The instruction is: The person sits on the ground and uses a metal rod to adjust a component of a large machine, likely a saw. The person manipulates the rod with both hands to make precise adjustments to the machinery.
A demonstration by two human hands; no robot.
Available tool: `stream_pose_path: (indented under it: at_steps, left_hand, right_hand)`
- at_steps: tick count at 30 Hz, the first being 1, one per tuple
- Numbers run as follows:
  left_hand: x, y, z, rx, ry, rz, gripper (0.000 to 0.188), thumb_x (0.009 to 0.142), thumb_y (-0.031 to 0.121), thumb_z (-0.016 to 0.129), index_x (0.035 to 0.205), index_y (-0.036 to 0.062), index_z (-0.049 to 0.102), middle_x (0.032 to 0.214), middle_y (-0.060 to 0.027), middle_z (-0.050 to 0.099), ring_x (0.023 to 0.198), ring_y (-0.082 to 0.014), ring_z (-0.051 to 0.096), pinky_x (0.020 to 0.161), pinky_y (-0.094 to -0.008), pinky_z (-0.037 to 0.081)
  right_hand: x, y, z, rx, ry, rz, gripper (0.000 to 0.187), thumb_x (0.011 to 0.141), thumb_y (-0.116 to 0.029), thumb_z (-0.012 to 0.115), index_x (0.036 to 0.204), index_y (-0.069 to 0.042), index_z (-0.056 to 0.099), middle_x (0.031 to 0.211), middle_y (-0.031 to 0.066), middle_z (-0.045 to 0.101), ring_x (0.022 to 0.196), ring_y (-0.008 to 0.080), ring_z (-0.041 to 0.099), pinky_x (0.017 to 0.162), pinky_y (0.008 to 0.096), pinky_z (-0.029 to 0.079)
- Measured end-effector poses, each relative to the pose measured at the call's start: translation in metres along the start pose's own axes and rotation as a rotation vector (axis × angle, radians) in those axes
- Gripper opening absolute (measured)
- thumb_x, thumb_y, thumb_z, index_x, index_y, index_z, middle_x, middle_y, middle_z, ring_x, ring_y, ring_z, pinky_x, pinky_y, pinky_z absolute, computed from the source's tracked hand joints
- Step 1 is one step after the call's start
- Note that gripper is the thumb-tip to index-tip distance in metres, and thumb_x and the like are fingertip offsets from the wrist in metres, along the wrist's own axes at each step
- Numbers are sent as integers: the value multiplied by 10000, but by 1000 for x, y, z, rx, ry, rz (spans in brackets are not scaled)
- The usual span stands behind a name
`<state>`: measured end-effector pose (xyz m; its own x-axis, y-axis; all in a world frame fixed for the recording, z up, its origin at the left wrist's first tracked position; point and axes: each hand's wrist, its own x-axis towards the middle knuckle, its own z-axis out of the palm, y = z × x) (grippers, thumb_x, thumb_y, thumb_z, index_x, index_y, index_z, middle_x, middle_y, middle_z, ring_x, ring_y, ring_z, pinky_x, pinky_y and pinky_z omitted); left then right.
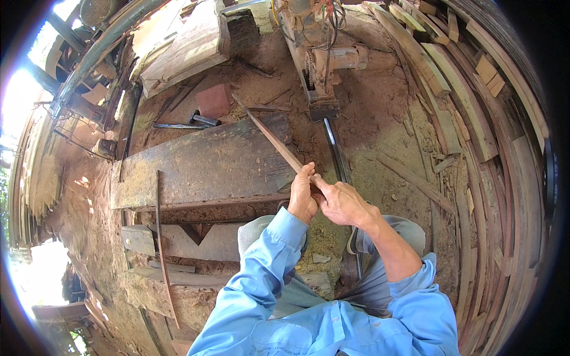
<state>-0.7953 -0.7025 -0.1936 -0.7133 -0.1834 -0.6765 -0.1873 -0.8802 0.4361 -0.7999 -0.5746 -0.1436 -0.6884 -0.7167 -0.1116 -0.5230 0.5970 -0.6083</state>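
A long, thin wooden strip [270,137] slants from my hands toward the far left, its narrow tip above the ground beyond the thick plank [202,160]. My left hand [303,193] is closed round the strip's near end with the thumb upward. Right beside it, my right hand [343,202] is closed on the same end, its fingers bent and touching the left hand. The very end of the strip is hidden inside my hands. Beyond the plank lie a hammer [205,119] with a dark head and a reddish block [214,100].
A metal rail [336,151] runs along the ground to a rusty machine with a motor [348,58]. Long boards [457,89] are stacked along the right. Another narrow strip [161,249] lies across timbers at left. A large slab [187,50] rests far left.
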Motion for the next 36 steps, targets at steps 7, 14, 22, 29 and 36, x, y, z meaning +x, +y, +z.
stream_pose_path:
  at_steps: [7, 14, 22, 29, 36]
  left_hand:
    - [2, -1, -3, 11, -8, 8, 210, 846, 188, 680, 844, 56, 517, 699, -62, 551, 617, -171, 568, 581, -303, 525]
    - [-1, 0, -2, -26, -54, 1, 200, 855, 202, 677, 864, 64, 533, 712, -61, 558, 628, -169, 569, 574, -311, 517]
    - [-14, 7, 7, -19, -108, 32, 199, 868, 231, 665, 891, 80, 538, 718, -65, 563, 622, -171, 562, 575, -308, 510]
    - [2, -2, -2, 14, -21, 0, 207, 858, 211, 670, 860, 67, 522, 706, -67, 559, 615, -177, 560, 575, -315, 515]
    - [8, -4, -7, -7, -34, -39, 209, 851, 207, 677, 854, 65, 524, 689, -65, 560, 601, -181, 565, 569, -318, 517]
  right_hand:
    - [0, -1, 0, 27, -11, 17, 463, 825, -95, 516, 1265, 24, 435, 744, 282, 634, 705, 446, 633, 681, 520, 504]
    - [-1, -4, -2, 10, 40, -11, 458, 828, -96, 525, 1258, 33, 435, 740, 275, 637, 700, 441, 634, 672, 520, 504]
    - [-2, -11, -5, 31, 90, -14, 475, 822, -103, 529, 1267, 35, 440, 730, 279, 636, 696, 443, 635, 672, 529, 508]
    - [0, -2, 0, 10, 24, 3, 492, 823, -102, 512, 1290, 27, 426, 772, 288, 642, 725, 453, 634, 697, 532, 506]
    - [-1, -2, -1, 18, 7, 5, 487, 816, -99, 510, 1281, 25, 430, 781, 293, 640, 745, 461, 630, 718, 533, 498]
